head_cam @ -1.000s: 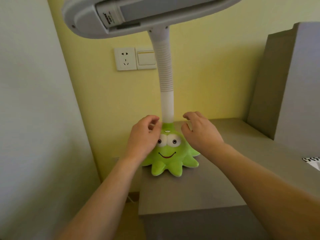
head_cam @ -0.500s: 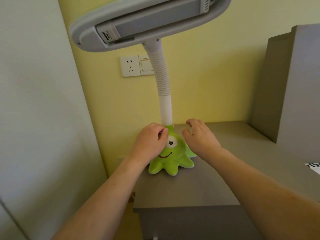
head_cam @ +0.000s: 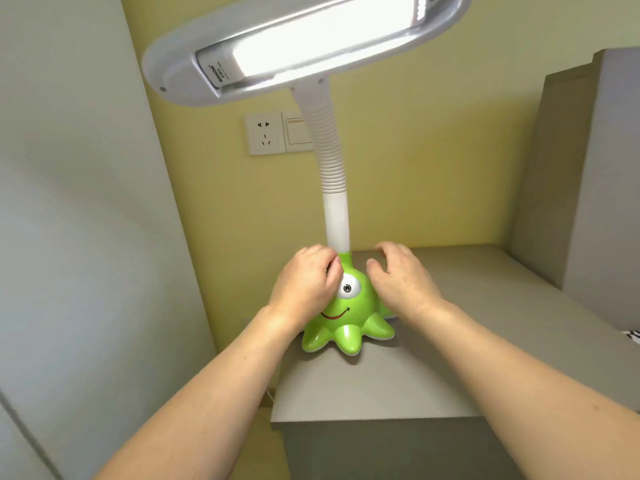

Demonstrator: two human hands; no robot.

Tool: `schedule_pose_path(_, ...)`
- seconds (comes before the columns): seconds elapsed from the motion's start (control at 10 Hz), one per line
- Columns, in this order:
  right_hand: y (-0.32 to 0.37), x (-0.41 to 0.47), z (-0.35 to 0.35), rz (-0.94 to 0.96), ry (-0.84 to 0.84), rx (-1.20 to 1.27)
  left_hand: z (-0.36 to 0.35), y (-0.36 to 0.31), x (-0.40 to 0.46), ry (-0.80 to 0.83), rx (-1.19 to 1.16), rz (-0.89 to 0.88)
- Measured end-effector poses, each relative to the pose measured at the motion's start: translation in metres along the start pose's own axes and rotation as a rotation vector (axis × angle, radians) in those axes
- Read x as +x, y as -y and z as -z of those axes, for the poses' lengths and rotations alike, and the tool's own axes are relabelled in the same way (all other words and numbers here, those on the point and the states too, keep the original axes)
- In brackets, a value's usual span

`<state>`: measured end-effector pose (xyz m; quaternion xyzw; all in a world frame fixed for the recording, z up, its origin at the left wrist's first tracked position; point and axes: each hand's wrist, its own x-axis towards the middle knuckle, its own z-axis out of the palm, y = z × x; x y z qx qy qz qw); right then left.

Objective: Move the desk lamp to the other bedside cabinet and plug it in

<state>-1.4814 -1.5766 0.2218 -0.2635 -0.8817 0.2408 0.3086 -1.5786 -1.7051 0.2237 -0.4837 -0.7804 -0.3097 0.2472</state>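
Note:
The desk lamp stands on the grey bedside cabinet (head_cam: 450,368) by the yellow wall. Its green octopus-shaped base (head_cam: 346,320) carries a white ribbed neck (head_cam: 329,157) and a grey oval head (head_cam: 298,46), whose tube is lit. My left hand (head_cam: 304,285) lies on the base's left side with fingers curled against its top, hiding one of the eyes. My right hand (head_cam: 401,278) hovers just to the right of the base with its fingers apart and holding nothing. A thin white cord (head_cam: 270,393) shows below the cabinet's left edge; no plug is visible.
A white wall socket (head_cam: 265,133) and a switch (head_cam: 297,131) sit on the wall behind the neck, the socket face empty. A tall grey panel (head_cam: 588,168) rises at the right of the cabinet. A pale grey surface (head_cam: 86,220) closes off the left side.
The lamp's tube has lit up. My left hand went from above the base to resting on it over one eye. The view has drawn back and tilted a little.

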Motion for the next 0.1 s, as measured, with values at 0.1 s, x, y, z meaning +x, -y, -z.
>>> schedule_pose_path(0.1, 0.0023, 0.0019, 0.0027, -0.001, 0.001, 0.023, 0.0008, 0.0017, 0.0020, 0.010, -0.033, 0.019)
